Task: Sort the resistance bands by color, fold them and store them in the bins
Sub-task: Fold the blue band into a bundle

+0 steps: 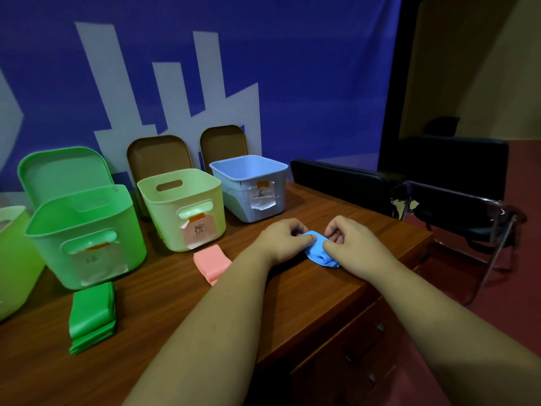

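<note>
Three open bins stand in a row along the far left of the wooden table [164, 312]: a bright green bin [46, 247] at the left, a pale green bin [164, 218] in the middle and a light blue bin [237, 200] at the right, each with a paper label on its near wall. A folded green band [92, 315] lies flat just near of the bright green bin, a neat stack with its long axis running near to far. A smaller folded pink band [210, 260] lies just near of the pale green bin, its long axis slanting toward the near right, its near end hidden by the left forearm.

At the right of the table, near of the blue bin, the left hand [281, 240] and right hand [351, 241] both pinch the blue band [317, 250] with curled fingers and thumbs. It is a small, creased, bunched wad resting on the wood, its long axis running from far left to near right.
</note>
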The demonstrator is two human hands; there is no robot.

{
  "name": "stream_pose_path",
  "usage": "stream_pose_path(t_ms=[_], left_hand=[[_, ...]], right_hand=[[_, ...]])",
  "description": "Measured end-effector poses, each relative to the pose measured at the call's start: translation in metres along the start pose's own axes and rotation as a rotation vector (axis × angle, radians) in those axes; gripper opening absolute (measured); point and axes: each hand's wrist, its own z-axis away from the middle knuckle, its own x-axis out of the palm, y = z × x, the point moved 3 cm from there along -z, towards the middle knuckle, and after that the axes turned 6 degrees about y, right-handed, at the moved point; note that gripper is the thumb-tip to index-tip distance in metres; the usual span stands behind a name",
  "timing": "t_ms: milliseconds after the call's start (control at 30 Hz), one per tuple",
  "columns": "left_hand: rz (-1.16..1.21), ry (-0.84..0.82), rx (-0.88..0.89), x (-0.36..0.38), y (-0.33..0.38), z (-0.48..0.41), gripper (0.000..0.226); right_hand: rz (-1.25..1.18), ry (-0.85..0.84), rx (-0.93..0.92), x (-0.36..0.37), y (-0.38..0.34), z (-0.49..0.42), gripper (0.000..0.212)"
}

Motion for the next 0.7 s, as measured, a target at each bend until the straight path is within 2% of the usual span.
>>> stream_pose_path(t_ms=[300,433,700], left_hand=[[-0.218,0.054,0.075,-0.005,0.000,-0.002,0.036],[-0.194,0.075,0.079,-0.007,0.002,0.001,0.030],[-0.192,0.060,0.115,-0.008,0.002,-0.006,0.038]], right_hand=[[0.035,-0.011,-0.025,0.004,-0.003,0.000,0.005],[0.030,-0.024,-0.031,0.001,-0.005,0.000,0.005],[0.081,-0.022,-0.037,0.001,-0.006,-0.004,0.005]])
